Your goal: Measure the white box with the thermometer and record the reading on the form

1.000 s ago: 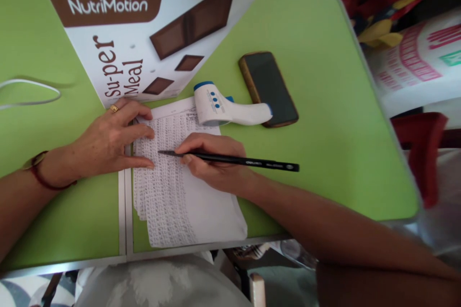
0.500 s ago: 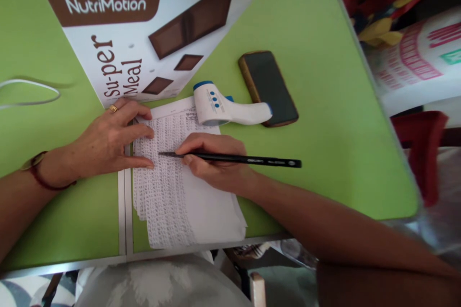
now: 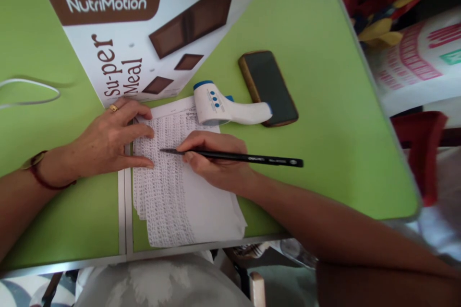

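Observation:
My right hand [image 3: 218, 160] grips a black pencil [image 3: 252, 157], its tip resting on the rows of handwriting on a stack of paper sheets [image 3: 212, 211]. The left part of the top sheet is covered in small written characters, while its lower right is blank. My left hand [image 3: 111, 136] lies with fingers spread, their tips on the left edge of the sheets. A white and blue infrared thermometer [image 3: 230, 108] lies across the top edge of the paper, its handle end touching a dark phone [image 3: 272, 86] in a brown case.
A large white NutriMotion box [image 3: 118, 62] stands behind the papers. The green folding table [image 3: 342, 153] has a metal seam left of the sheets. A white cable [image 3: 32, 81] lies at far left. A red chair [image 3: 425, 153] and a printed sack [image 3: 418, 57] are beyond the right edge.
The pencil tip has shifted very slightly right and up on the paper, and its back end has moved a little right. My left hand has stayed in place.

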Motion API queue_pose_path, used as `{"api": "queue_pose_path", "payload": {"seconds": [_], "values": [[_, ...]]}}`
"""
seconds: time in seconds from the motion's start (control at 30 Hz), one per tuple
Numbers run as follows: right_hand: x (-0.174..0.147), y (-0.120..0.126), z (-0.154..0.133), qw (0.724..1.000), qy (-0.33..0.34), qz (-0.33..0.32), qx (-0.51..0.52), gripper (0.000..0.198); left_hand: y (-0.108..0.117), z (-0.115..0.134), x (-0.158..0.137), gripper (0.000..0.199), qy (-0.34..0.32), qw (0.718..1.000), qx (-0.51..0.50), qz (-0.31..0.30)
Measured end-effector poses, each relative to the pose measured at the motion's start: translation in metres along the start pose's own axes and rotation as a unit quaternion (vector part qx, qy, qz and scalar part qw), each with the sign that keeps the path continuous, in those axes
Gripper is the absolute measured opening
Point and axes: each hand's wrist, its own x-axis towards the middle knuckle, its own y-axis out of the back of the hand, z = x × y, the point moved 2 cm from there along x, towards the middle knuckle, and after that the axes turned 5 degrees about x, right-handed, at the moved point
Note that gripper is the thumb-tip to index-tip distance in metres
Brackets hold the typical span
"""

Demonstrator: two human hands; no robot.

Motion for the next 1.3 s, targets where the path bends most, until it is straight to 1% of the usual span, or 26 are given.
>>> {"api": "queue_pose_path", "payload": {"seconds": [0.17,0.33,0.5,0.7,0.83,1.0,1.07,1.2,1.27,1.3], "values": [[-0.0003,0.0002,-0.0004,1.0,0.022,0.005,0.018,0.014,-0.0004,0.0,-0.0001,0.046,0.004,1.0,-0.004,-0.004],[0.0002,0.0005,-0.0005,1.0,0.013,0.0,0.02,0.015,-0.0008,-0.0011,-0.0009,0.045,0.009,1.0,-0.01,-0.005],[0.001,0.0016,-0.0008,1.0,0.01,0.013,0.019,0.014,-0.0013,-0.0015,-0.0004,0.045,0.024,0.999,-0.018,-0.012],[0.0009,0.0014,-0.0009,1.0,0.004,0.021,0.01,0.013,-0.0008,-0.0009,-0.0008,0.045,0.005,1.0,-0.003,-0.003],[0.0012,0.001,-0.0005,0.999,0.013,0.025,0.018,0.014,-0.0003,-0.0006,-0.0003,0.046,-0.003,1.0,0.002,0.006],[0.0014,0.0015,-0.001,0.999,0.012,0.03,0.011,0.015,-0.0004,-0.0006,-0.0001,0.046,-0.004,1.0,-0.001,0.003],[0.0013,0.0016,-0.0011,1.0,0.012,0.023,0.002,0.015,-0.0003,-0.0005,-0.0003,0.045,-0.003,1.0,-0.001,0.001],[0.0007,0.0027,-0.0022,0.999,0.041,0.007,-0.016,0.016,-0.0002,-0.0005,-0.0008,0.046,0.0,1.0,0.001,-0.002],[0.0003,0.0046,-0.0044,0.996,0.078,0.023,-0.045,0.016,-0.0009,-0.0011,-0.0008,0.047,0.005,1.0,0.004,-0.006],[0.0002,0.0057,-0.0061,0.992,0.107,0.034,-0.063,0.016,-0.0013,-0.0013,-0.0006,0.047,0.008,1.0,0.004,-0.008]]}}
